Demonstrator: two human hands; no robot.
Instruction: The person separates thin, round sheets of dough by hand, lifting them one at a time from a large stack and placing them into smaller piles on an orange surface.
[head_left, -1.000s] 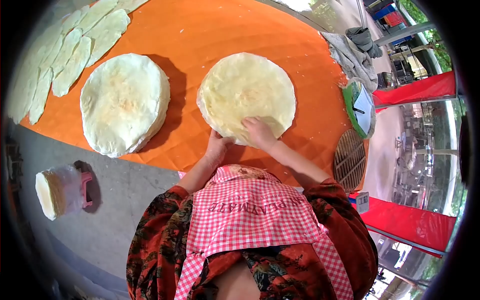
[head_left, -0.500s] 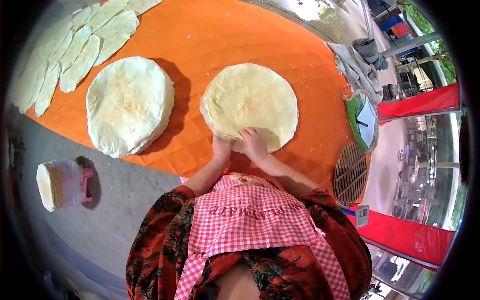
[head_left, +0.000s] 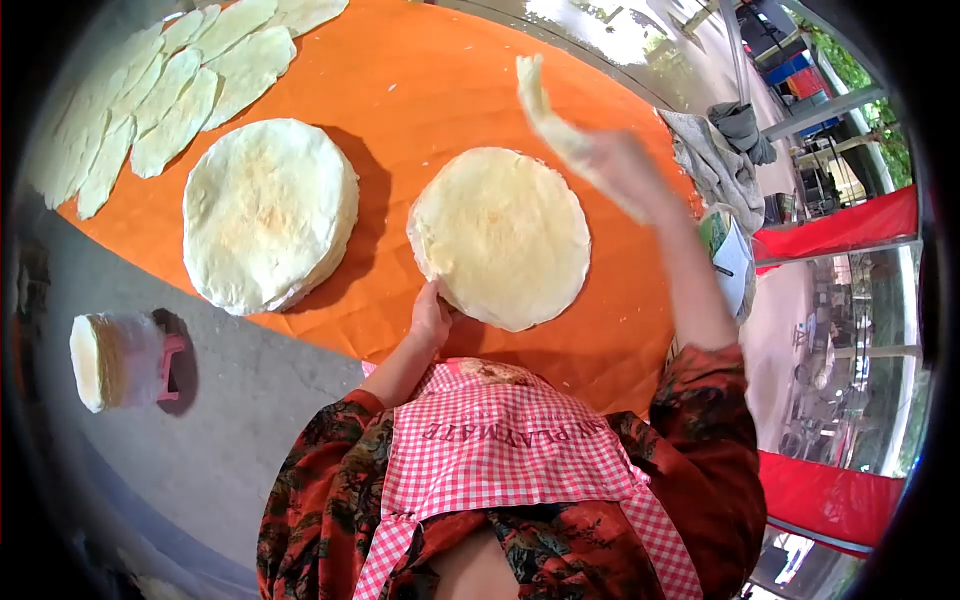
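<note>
A stack of thin round flatbreads (head_left: 510,240) lies on the orange table in front of me. At its lower left edge is my left hand (head_left: 430,318), fingers closed on the rim of the flatbread. My right hand (head_left: 628,172) is raised above the table to the right of the stack, smeared by motion. From it a thin pale flatbread sheet (head_left: 545,118) trails up and to the left, seen nearly edge-on. The fingers of that hand are wrapped round the sheet. To the left of the middle stack sits a taller, whiter stack of flatbreads (head_left: 265,215).
Overlapping flatbread sheets (head_left: 175,110) spread over the far left of the orange table (head_left: 430,60). A grey cloth (head_left: 712,160) and a white paper with a pen (head_left: 735,265) lie at the right edge. A plastic-wrapped stack (head_left: 115,362) stands on the floor at left.
Both hands were together at the stack's near edge. My right hand has lifted a sheet and swung it up and right; my left has stayed at the edge, moving slightly left.
</note>
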